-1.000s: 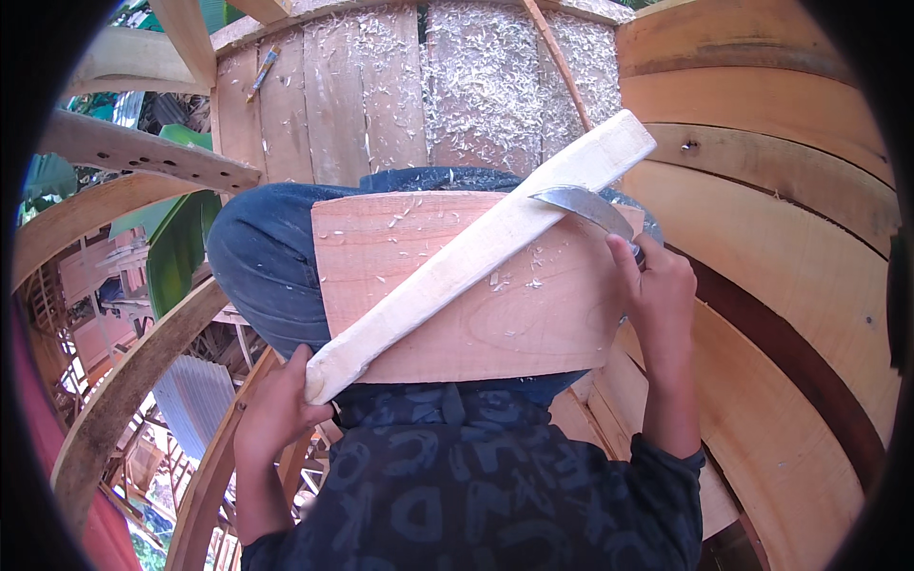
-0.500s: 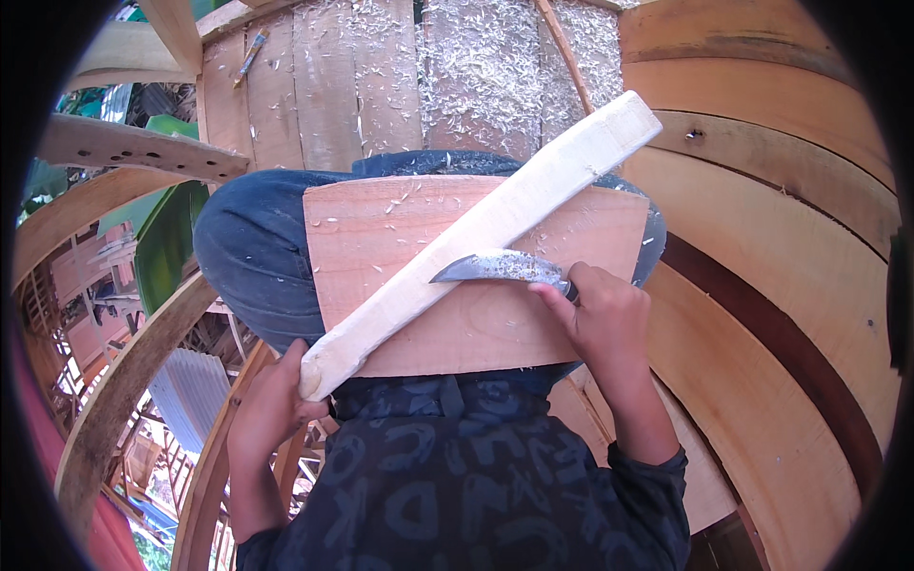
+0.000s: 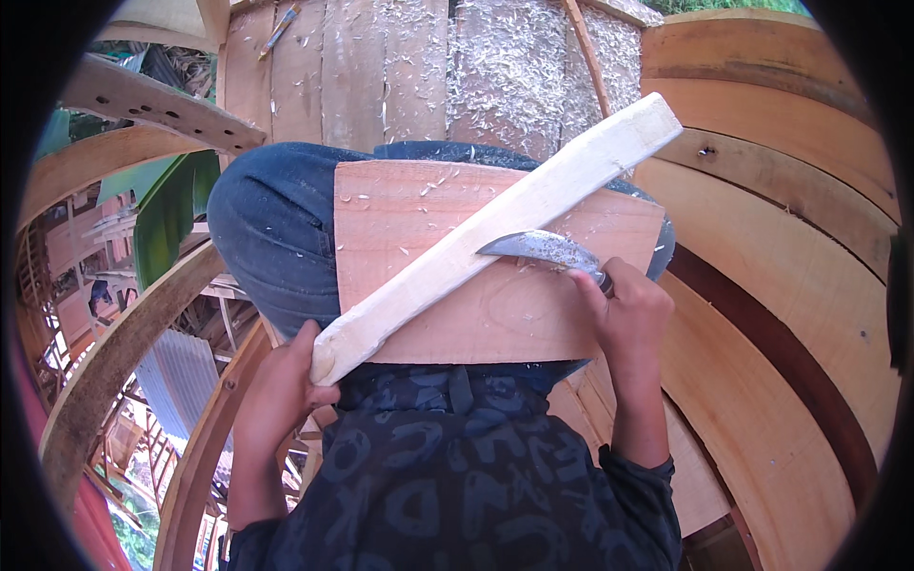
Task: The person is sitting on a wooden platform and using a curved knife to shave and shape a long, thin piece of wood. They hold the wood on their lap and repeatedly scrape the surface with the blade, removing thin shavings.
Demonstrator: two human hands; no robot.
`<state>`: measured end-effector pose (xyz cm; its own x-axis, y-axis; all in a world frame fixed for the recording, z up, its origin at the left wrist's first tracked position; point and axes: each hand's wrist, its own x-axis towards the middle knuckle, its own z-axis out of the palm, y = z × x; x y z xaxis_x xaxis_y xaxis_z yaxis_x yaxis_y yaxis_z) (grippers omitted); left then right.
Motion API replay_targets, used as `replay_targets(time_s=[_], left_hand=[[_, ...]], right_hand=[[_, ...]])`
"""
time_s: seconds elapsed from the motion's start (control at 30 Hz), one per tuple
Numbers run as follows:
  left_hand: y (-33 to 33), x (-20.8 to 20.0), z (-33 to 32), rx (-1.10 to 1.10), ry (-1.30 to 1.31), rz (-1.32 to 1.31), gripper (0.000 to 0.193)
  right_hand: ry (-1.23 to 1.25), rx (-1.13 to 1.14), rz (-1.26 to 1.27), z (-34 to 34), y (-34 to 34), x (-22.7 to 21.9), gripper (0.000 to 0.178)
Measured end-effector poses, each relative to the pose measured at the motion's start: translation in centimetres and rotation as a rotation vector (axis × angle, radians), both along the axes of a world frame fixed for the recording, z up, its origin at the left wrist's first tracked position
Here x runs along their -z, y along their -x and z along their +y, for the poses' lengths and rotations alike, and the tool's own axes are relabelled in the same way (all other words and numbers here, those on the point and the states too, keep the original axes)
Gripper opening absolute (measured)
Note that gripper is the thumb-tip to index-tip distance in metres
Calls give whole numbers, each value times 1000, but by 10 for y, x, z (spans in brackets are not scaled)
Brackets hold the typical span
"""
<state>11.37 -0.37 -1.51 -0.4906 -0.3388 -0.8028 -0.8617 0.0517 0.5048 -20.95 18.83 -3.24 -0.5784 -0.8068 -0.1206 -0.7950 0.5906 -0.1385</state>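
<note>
A long pale wooden stick (image 3: 495,226) lies slanted across a flat reddish board (image 3: 447,276) that rests on my lap. My left hand (image 3: 281,385) grips the stick's near lower end. My right hand (image 3: 624,314) is closed on the handle of a curved metal knife (image 3: 538,249). The blade lies against the stick's lower edge near its middle. Small wood shavings dot the board.
Curved wooden planks (image 3: 790,238) rise on my right. Upright boards (image 3: 428,67) covered in shavings stand ahead. Bent wooden ribs (image 3: 124,343) and a plank with holes (image 3: 152,100) are on my left, with green leaves (image 3: 167,214) behind them.
My right hand has drawn the knife down along the stick, from near its upper end toward the middle. My left hand kept its hold on the lower end.
</note>
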Motion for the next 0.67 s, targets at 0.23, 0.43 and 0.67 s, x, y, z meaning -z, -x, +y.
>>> replay_targets(time_s=[0.23, 0.43, 0.67], left_hand=[[-6, 5, 2, 88, 50, -11, 63], [8, -3, 1, 131, 65, -63, 53], [12, -20, 17, 252, 222, -146, 47]], right_hand=[[-19, 125, -16, 12, -4, 0, 51], [-1, 220, -108, 9, -18, -5, 51], [35, 0, -181, -16, -38, -1, 55]])
